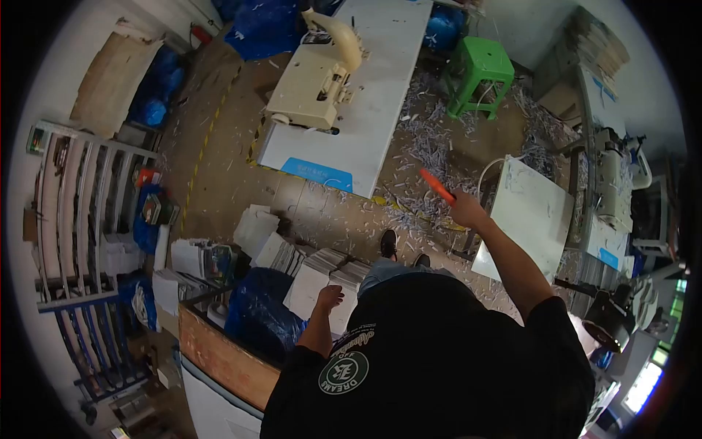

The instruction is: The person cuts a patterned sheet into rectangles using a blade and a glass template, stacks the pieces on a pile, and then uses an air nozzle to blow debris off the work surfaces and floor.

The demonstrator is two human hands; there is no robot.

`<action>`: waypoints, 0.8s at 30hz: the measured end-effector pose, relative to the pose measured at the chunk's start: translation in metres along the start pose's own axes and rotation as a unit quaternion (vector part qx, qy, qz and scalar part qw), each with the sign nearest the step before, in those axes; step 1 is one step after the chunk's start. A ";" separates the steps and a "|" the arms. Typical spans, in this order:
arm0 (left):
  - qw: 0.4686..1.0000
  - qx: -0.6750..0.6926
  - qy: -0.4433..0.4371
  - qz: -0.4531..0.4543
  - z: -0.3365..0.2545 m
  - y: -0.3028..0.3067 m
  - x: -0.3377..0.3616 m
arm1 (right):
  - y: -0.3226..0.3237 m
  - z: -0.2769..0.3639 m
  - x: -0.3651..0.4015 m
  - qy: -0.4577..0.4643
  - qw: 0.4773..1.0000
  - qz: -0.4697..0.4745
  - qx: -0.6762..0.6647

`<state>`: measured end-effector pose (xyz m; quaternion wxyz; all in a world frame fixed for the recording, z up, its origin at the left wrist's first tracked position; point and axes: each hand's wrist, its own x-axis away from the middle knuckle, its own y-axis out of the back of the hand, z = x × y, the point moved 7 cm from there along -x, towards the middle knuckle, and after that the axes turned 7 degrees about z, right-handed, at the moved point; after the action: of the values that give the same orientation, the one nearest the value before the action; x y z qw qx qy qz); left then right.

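My right hand point(468, 210) is closed around the end of a long orange-red object point(437, 186), held out above the floor strewn with paper scraps. What the object is cannot be made out. Close to it on the right stands a white board-like surface point(530, 212). My left hand point(330, 297) hangs low in front of stacked white paper bundles point(307, 285), its fingers curled; whether anything is in them is too small to tell. A blue plastic bag point(265, 311) lies just left of that hand.
A white table point(365, 139) with a cream sewing machine point(314, 88) stands ahead. A green stool point(482, 69) is beyond it to the right. Another machine point(610, 179) sits at the far right. Metal racks point(80, 212) line the left wall; a wooden-edged table point(219, 351) is nearer.
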<state>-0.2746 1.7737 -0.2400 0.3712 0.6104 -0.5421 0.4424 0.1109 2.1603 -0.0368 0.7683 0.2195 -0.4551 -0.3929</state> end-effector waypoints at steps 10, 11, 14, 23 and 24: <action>0.980 -0.185 -0.067 0.007 -0.125 -0.001 -0.014 | -0.100 -0.110 0.048 -0.091 0.539 -0.235 -0.804; 0.976 -0.207 -0.063 0.007 -0.136 -0.003 -0.012 | -0.101 -0.121 0.071 -0.094 0.398 -0.279 -0.869; 0.840 -0.500 -0.165 0.132 -0.130 0.018 -0.072 | -0.190 -0.221 0.105 -0.154 0.295 -0.296 -0.895; 0.401 -0.791 -0.405 0.225 -0.206 -0.016 -0.069 | -0.225 -0.230 0.192 -0.271 0.375 -0.350 -0.815; 0.426 -0.786 -0.409 0.183 -0.224 -0.025 -0.054 | -0.221 -0.237 0.191 -0.230 0.371 -0.330 -0.837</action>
<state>-0.2818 2.0044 -0.2156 0.3353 0.0495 -0.8424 -0.4190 0.2809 1.8709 -0.2059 0.2343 -0.5020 0.0565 -0.8306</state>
